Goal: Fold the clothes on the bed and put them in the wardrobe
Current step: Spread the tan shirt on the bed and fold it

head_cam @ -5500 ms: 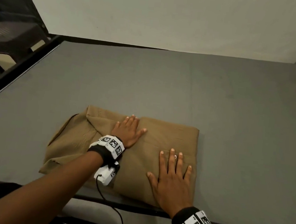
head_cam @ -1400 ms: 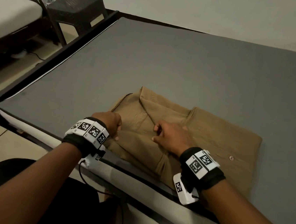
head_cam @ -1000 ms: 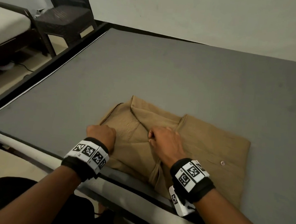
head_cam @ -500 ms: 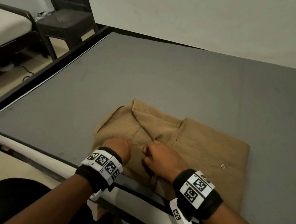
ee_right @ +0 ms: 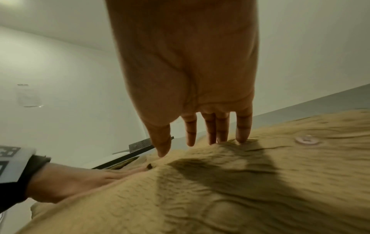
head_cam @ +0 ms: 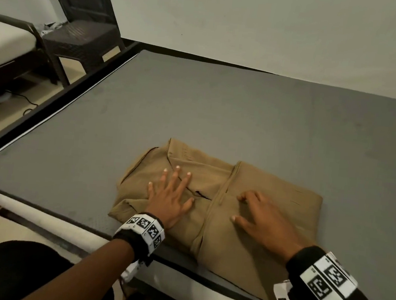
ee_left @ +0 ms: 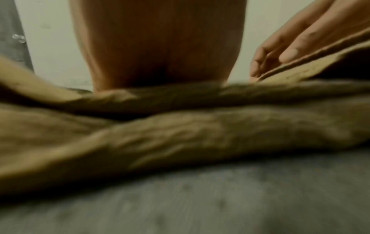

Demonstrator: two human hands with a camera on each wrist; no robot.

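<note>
A folded tan shirt (head_cam: 268,194) lies on the grey mattress (head_cam: 221,108) near its front edge. My left hand (head_cam: 172,193) lies flat on the shirt's left half, fingers straight and spread. My right hand (head_cam: 260,217) rests on the right half beside the button placket, fingers extended with their tips on the cloth. In the right wrist view the right hand's fingertips (ee_right: 242,139) touch the tan shirt (ee_right: 260,190) near a button (ee_right: 306,139); the left hand (ee_right: 80,178) lies flat at the left. The left wrist view shows blurred folds of the shirt (ee_left: 180,134).
A dark wicker chair (head_cam: 81,42) stands off the bed's far left corner, and another bed (head_cam: 5,46) lies further left. A cable (head_cam: 24,99) runs over the floor there. A white wall (head_cam: 278,24) backs the mattress.
Both hands held the shirt with curled fingers at its left fold; now both have opened and lie on the cloth, the left spread flat, the right shifted rightward.
</note>
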